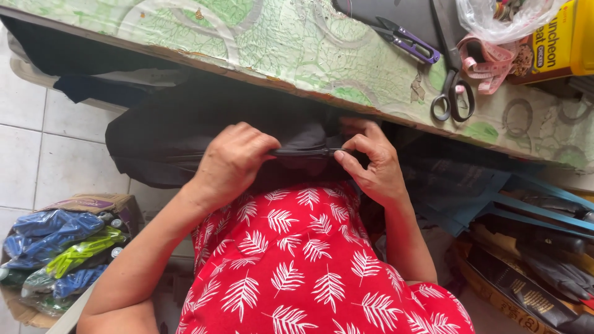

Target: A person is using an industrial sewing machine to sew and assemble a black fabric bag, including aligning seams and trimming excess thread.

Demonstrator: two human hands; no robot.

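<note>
Tautly, black fabric (297,153) (folded) between hands

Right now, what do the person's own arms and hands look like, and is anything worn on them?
Both arms are bare, with no sleeves showing. The left hand and right hand wear no gloves, and no rings, watch or bracelets show. The nails are short and unpainted. The garment below is red with white fern-leaf prints.

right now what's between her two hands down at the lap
In the head view, a folded edge of black cloth stretches taut between the left hand and the right hand; both pinch it, and nothing else lies between them.
</note>
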